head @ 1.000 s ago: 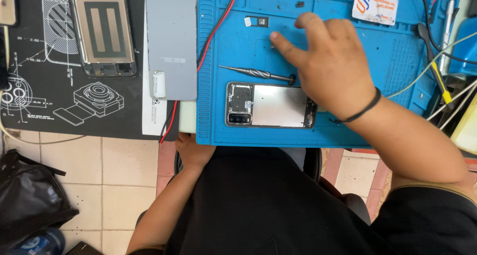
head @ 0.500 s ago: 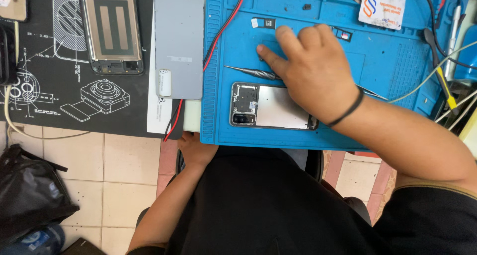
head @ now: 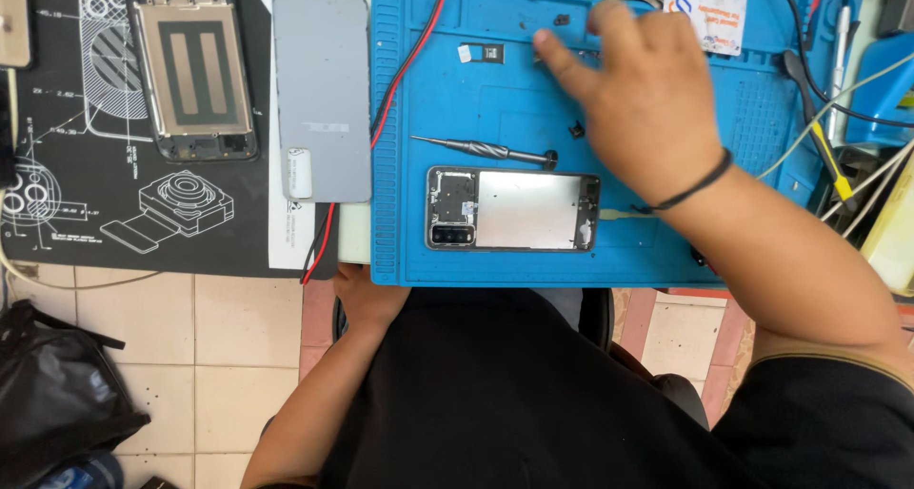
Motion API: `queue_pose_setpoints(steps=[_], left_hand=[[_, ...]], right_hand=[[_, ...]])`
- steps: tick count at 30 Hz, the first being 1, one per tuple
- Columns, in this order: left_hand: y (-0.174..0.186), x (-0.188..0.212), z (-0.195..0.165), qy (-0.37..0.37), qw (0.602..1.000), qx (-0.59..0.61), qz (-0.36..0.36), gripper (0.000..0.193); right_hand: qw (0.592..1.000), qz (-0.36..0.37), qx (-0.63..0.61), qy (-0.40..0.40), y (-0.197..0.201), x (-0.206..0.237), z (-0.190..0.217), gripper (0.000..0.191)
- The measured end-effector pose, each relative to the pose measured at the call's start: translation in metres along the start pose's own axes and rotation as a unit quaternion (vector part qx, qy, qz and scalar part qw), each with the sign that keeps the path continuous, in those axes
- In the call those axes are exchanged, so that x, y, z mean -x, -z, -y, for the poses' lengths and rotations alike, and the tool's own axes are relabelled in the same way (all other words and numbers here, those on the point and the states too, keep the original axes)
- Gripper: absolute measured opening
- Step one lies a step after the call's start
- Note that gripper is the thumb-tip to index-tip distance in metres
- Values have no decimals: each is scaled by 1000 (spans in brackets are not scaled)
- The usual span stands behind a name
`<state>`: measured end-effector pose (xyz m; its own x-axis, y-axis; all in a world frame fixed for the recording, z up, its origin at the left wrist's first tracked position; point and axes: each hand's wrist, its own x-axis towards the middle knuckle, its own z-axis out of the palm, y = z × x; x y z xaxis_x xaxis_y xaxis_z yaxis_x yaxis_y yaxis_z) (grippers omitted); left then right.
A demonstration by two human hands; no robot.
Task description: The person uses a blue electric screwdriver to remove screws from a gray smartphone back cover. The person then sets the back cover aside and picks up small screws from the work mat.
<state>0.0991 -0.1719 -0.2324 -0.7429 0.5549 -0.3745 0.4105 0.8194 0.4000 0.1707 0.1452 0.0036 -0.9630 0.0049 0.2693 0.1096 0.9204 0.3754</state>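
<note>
Empty and loosely spread, right hand (head: 640,94) reaches over the blue mat's (head: 762,127) far edge; screwdriver (head: 481,149) lies crosswise nearer the body, beside the phone (head: 514,209). Left hand (head: 367,299) rests under the table edge.

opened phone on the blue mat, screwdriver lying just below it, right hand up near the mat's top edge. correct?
Not quite: the head view shows the screwdriver lying just above the opened phone, not below it. The rest holds: both lie on the blue mat, and the right hand is near its top edge.
</note>
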Motion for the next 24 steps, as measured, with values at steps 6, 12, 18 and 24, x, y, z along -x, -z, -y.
queue_pose_setpoints(steps=[6,12,18,24], left_hand=[[-2,1,1,7,1000,4,-29,70],[2,0,0,-30,999,5,-40,86],[-1,0,1,-33,998,5,-54,73],[-2,2,1,-46,995,21,-92,69]], right_hand=[[999,8,22,29,-10,0,5,38],[999,-35,-7,-1,-13,-13,-6,42],[998,-22,44,27,-36,-23,1,38],[984,-18,-174,-33,-25,-14,-17,41]])
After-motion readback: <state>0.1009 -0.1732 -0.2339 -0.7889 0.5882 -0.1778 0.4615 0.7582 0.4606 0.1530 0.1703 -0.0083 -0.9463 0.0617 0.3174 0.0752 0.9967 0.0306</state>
